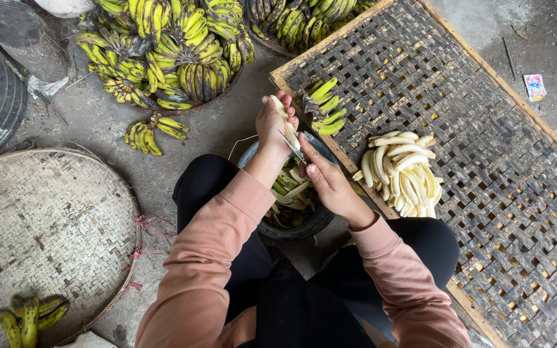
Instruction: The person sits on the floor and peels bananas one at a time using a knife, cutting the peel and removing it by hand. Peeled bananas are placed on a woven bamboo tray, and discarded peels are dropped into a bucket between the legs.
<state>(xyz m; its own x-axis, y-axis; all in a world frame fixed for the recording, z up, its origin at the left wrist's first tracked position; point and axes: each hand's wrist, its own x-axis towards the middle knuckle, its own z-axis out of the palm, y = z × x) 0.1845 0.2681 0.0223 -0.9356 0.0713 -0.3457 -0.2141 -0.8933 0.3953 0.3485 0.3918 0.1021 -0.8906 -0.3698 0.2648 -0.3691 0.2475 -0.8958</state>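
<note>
A peeled banana (284, 116) is gripped by the closed left hand (273, 124) and is held directly above the dark round bucket (304, 227). A knife (291, 145) is gripped by the closed right hand (323, 180), also above the bucket, and its blade is laid against the lower part of the banana. Both hands are touching each other near the blade.

Inside the bucket, green and yellow banana peels (289, 187) are seen in a loose heap. The bucket is placed on the concrete floor, between the knees of the person.

Just to the right of the bucket, a large woven drying rack (504, 193) with a wooden frame is laid on the floor. On it, close to the bucket, a pile of pale peeled bananas (402, 173) is collected. A small bunch of green unpeeled bananas (325, 106) is placed on the rack corner, just beyond the bucket.

Further beyond the bucket, a shallow basket (188, 106) is filled with many bunches of green-yellow bananas (175, 48), and one loose bunch (153, 132) lies on the floor beside it. To the left of the bucket, a round woven tray (46, 225) is seen, and a few bananas (28, 317) rest on its near edge.
</note>
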